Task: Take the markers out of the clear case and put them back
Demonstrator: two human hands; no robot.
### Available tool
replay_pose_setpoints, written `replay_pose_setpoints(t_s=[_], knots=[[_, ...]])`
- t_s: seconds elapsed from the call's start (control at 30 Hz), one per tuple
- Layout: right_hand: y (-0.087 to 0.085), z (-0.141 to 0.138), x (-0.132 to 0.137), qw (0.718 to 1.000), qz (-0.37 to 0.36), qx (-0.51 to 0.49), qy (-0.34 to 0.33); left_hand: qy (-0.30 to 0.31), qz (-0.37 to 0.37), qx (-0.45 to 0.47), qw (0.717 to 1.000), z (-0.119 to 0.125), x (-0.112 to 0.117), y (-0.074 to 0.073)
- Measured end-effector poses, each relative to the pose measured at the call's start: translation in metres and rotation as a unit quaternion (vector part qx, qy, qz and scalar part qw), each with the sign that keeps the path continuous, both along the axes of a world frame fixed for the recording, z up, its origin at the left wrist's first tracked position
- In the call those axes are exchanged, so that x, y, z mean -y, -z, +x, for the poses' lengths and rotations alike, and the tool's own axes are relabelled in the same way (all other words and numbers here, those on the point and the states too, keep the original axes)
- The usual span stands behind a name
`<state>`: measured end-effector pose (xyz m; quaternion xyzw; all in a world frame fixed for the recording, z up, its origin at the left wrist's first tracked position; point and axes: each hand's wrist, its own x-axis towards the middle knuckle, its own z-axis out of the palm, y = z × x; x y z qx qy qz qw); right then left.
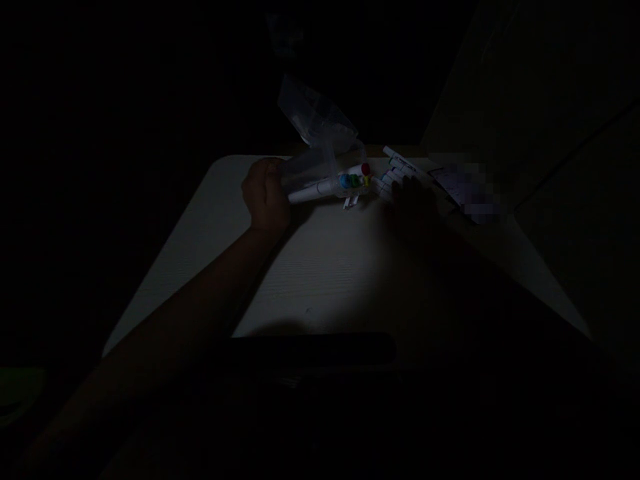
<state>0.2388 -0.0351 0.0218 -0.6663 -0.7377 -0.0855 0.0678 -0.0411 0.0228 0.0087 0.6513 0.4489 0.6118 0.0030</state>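
Observation:
The scene is very dark. My left hand (265,195) is closed around a bundle of white markers (333,185) with coloured caps, red, blue, green and yellow, lying on the white table (320,267). A clear plastic bag (315,127) rises above the bundle, touching it. My right hand (413,203) is in deep shadow just right of the caps, resting on or by more loose white markers (397,165); its fingers cannot be made out.
A sheet of paper (463,187) lies at the table's far right. A dark flat object (310,347) sits at the near edge. Everything beyond the table is black.

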Motion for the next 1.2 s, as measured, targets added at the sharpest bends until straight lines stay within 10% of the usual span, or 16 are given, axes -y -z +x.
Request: replay_pose_setpoints(t_s=[0.8,1.2], knots=[[-0.03,-0.02,0.016,0.997,-0.049,-0.039,-0.032,0.001,0.01,0.0,1.0,-0.001,-0.001,0.0],[-0.043,-0.01,0.016,0.957,0.126,-0.259,-0.043,0.008,0.01,0.0,1.0,0.0,0.0,-0.001]])
